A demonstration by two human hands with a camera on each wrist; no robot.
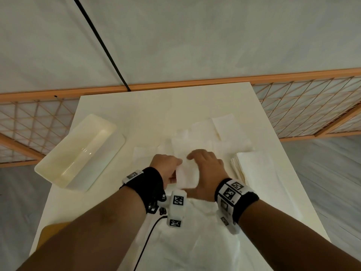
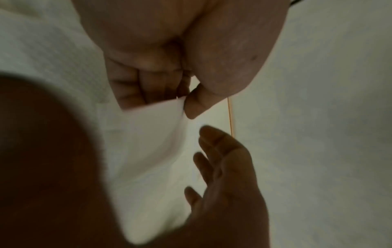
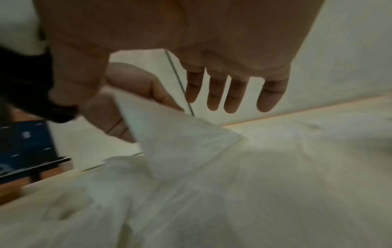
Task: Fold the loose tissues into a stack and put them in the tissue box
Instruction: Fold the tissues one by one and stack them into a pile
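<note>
A thin white paper tissue [image 1: 185, 176] is lifted just above the middle of the pale cream table [image 1: 136, 106], between the two hands. It looks soft and slightly translucent, bent into a fold with one straight crisp edge; in the right wrist view it [image 3: 178, 139] rises as a pointed flap from the crumpled tissues beneath.

The left hand [image 1: 166, 167] pinches the tissue's edge, thumb against curled fingers [image 2: 135, 87], as the left wrist view shows. The right hand [image 1: 207, 173] is spread, its fingers [image 3: 214, 90] straight and apart and holding nothing; whether its palm touches the tissue I cannot tell.

More loose white tissues [image 1: 213, 141] lie flat and overlapping on the table beyond the hands, and a rumpled heap of them [image 1: 195, 231] lies nearer the person. A neat stack of folded white tissues [image 1: 252, 167] sits at the right, just beside the right hand.

The long cream plastic tissue box [image 1: 64, 153], rounded at its corners and open on top, stands at the table's left edge, well apart from the stack. Its glossy inside holds no tissues that can be seen.
</note>
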